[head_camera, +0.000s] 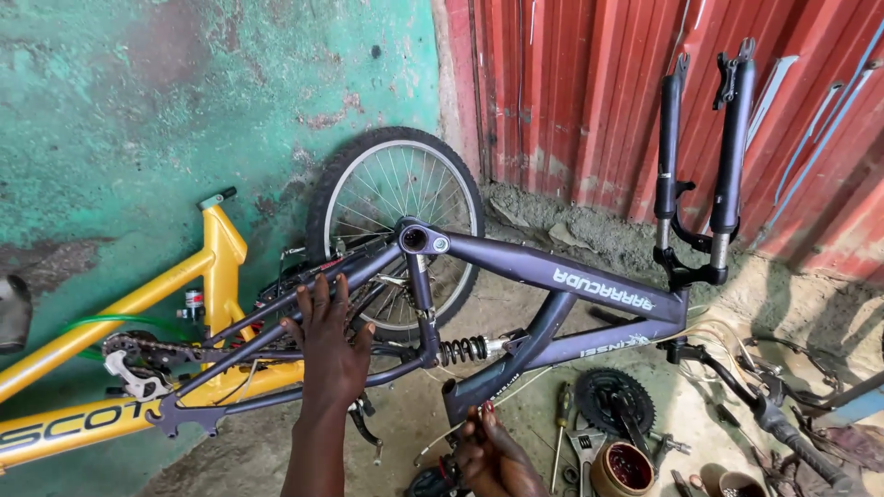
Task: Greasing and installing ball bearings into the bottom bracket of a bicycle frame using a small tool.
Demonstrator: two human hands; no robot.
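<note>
Upside-down purple bike frame (552, 276) on the floor, against the wall.
Our left hand (330, 345) lies open-fingered on its rear stays; right hand (493, 451) pinches something small below, can't tell what.

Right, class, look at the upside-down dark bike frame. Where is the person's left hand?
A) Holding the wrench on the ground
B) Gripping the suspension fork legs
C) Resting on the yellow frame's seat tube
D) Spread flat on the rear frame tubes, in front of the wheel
D: the left hand lies open with fingers spread on the rear tubes of the dark frame, with the spoked wheel behind it.
</note>
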